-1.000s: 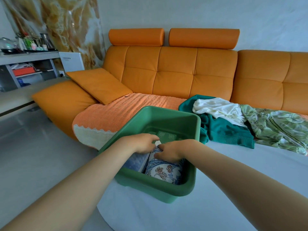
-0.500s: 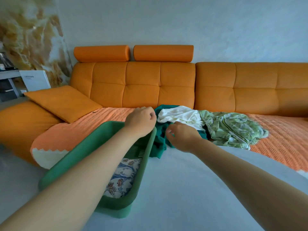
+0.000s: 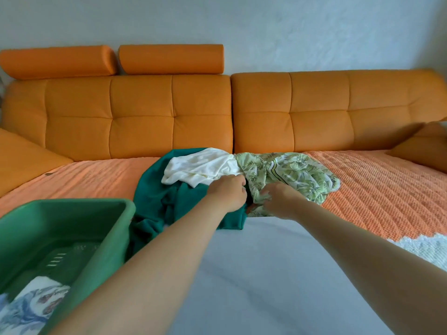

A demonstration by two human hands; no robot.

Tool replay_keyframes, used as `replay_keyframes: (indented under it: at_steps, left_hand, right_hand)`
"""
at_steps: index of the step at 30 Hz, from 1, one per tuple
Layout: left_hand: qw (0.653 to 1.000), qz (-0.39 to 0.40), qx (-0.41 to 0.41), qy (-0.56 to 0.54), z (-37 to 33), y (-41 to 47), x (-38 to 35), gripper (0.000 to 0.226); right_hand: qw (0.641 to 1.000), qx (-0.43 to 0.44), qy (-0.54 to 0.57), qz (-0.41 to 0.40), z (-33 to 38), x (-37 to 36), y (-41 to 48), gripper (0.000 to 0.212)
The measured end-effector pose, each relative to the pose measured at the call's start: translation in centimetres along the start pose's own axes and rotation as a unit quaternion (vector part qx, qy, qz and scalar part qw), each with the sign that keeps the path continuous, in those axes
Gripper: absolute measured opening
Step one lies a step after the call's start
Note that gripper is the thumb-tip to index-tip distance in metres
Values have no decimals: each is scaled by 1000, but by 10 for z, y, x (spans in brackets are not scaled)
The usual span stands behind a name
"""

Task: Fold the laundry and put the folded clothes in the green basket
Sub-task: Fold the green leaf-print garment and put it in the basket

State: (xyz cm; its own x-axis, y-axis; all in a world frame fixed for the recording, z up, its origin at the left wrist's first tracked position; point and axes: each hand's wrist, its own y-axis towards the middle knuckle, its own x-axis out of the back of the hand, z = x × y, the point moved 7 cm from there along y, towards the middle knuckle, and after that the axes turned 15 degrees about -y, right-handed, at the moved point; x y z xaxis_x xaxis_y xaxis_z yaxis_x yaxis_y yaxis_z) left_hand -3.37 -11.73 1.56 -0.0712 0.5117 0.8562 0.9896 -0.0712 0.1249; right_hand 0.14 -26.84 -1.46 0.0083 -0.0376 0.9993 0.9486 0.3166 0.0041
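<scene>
A pile of unfolded laundry lies on the sofa seat: a teal garment (image 3: 159, 197), a white garment (image 3: 200, 166) on top of it, and a green leaf-print garment (image 3: 295, 172) to the right. My left hand (image 3: 227, 193) has its fingers curled into the left edge of the leaf-print garment, where it meets the white and teal cloth. My right hand (image 3: 278, 200) grips the bunched near edge of the same garment. The green basket (image 3: 108, 209) stands at the lower left, with a folded blue-patterned cloth (image 3: 31, 308) inside.
An orange sofa (image 3: 169, 112) with a quilted orange cover (image 3: 377, 189) fills the background. Orange cushions lie at the far left (image 3: 19, 158) and far right (image 3: 423, 146). A pale grey surface (image 3: 254, 274) spreads under my forearms and carries the basket.
Both hands left the basket and reached forward and right to the laundry pile, where they now take hold of the leaf-print garment. The view swung right, so the basket sits at the lower left.
</scene>
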Motion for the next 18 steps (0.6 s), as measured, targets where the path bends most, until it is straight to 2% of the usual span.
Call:
replay_keyframes:
  at_steps: [5,6,9,11,13,16,18]
  left_hand:
    - [997,70,-22,-37,-1,55,-65,46]
    - [995,91,-18,-39,-3,63,-80,51]
    - [991,136,18,-6,0,80,-123,61]
    - [989,144,41,-9,5,88,-141,65]
    - [989,136,43,-25,9,92,-150,71]
    - [994,100,22,-30,10,92,-145,85]
    - [996,71,5,-52,6,88,-133,100]
  right_hand:
    - [996,-37,-79,-20,-46,-32,43,56]
    - [995,-44,-90,-17,-56,-39,48,65]
    - [988,-87,-118,52,-85,-64,55,112]
    - [984,-117,-103,91,-98,-75,58,120]
    - [985,-134,-62,92,-105,-80,61,104]
    - [987,-162,-1,24,-111,-70,66,44]
    - [983,-158,88,-33,-102,-55,61,19]
